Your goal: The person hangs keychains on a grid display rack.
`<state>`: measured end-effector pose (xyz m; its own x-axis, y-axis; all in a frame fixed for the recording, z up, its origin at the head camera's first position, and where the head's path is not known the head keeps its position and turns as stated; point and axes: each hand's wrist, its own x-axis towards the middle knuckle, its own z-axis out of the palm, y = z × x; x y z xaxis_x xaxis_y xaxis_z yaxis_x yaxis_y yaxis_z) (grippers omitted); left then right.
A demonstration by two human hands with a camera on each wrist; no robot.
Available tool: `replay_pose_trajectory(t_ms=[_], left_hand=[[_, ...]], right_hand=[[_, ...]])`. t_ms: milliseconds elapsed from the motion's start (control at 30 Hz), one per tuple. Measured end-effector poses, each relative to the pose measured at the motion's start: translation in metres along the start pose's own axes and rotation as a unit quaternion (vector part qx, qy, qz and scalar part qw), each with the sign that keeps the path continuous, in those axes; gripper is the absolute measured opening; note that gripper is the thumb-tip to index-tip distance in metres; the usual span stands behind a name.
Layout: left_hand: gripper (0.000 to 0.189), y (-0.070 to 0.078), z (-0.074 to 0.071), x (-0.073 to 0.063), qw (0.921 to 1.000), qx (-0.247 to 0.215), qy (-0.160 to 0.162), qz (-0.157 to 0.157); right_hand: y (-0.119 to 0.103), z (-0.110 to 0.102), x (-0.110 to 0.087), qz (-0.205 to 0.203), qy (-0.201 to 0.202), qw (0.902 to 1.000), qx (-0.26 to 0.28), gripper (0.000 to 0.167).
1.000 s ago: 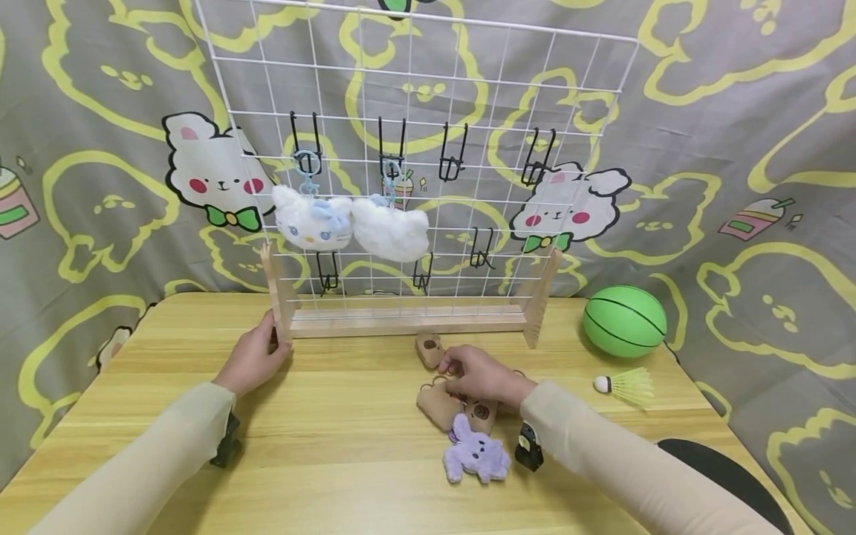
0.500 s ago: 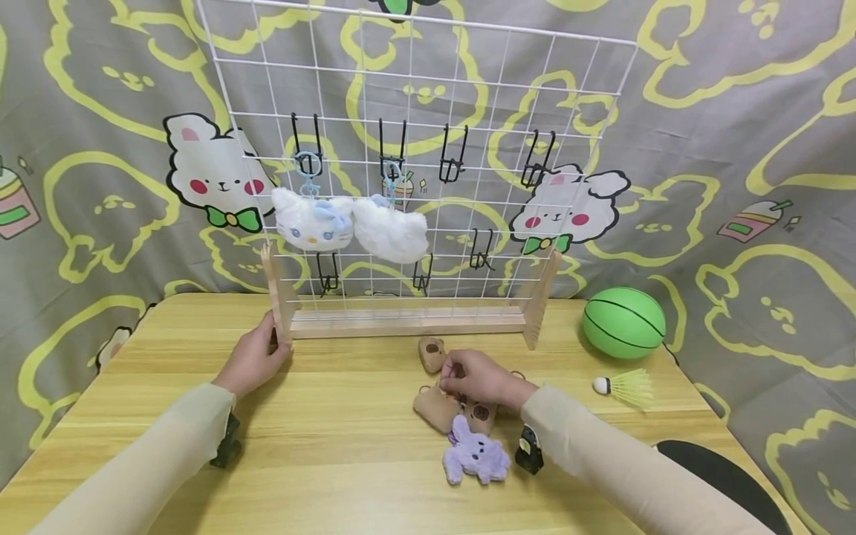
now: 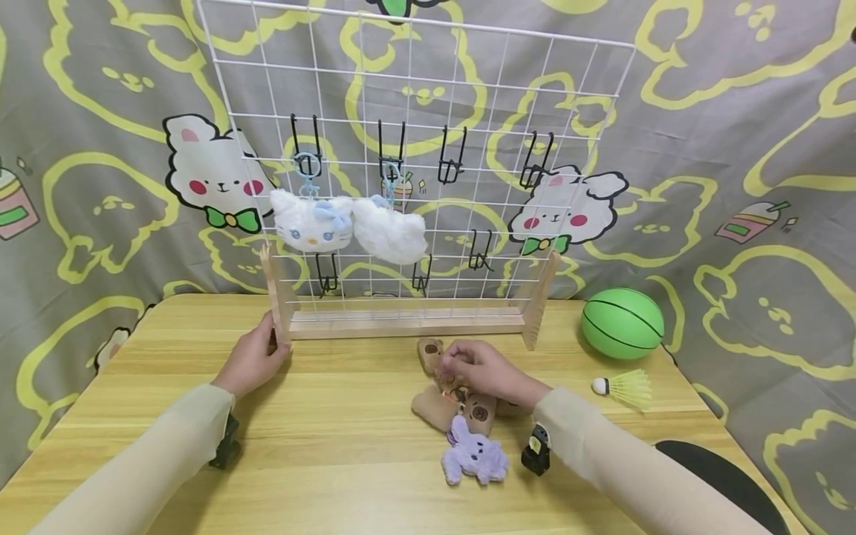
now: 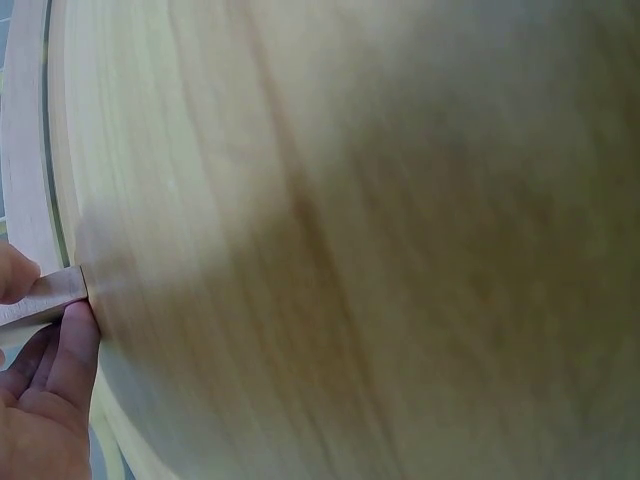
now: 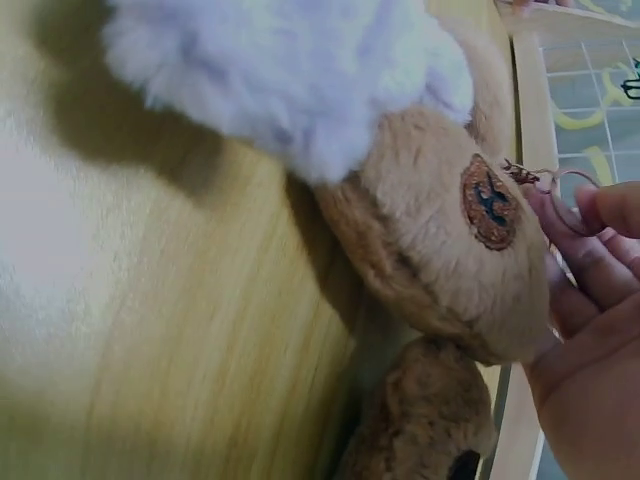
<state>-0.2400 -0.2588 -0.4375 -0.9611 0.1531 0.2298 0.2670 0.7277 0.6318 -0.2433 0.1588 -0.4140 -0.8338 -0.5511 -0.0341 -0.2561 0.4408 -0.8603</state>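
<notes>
The right hand (image 3: 491, 369) now sits slightly higher, thumb and fingers pinching a keyring (image 5: 554, 186), which appears secured. A brown plush (image 3: 480, 414) lies at its 6 o'clock. The left hand (image 3: 253, 358) grips the wooden stand (image 3: 275, 286) at its 1 o'clock.

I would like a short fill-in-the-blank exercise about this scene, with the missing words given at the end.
1. The left hand grips a rack support made of ____.
2. The right hand pinches a small round metal ____.
3. Exactly ____ white plush keychains hang from the rack.
4. The shuttlecock lies nearer to the person than the green ____.

Missing words: wood; ring; two; ball.
</notes>
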Motion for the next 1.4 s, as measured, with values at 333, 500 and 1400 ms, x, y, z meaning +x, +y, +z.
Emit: replay_pose_trajectory(t_ms=[333,500,1400], left_hand=[[0.061,0.000,0.000,0.000,1.0000,0.002,0.002,-0.002],[0.061,0.000,-0.001,0.000,1.0000,0.003,0.001,-0.005],[0.059,-0.001,0.000,0.000,1.0000,0.004,-0.001,0.001]], right_hand=[[-0.005,-0.005,-0.006,0.011,-0.008,0.9923,0.123,0.028],[-0.010,-0.008,-0.007,-0.003,-0.005,0.9887,0.150,0.025],[-0.142,-0.069,0.001,-0.186,0.187,0.9486,0.174,0.009]])
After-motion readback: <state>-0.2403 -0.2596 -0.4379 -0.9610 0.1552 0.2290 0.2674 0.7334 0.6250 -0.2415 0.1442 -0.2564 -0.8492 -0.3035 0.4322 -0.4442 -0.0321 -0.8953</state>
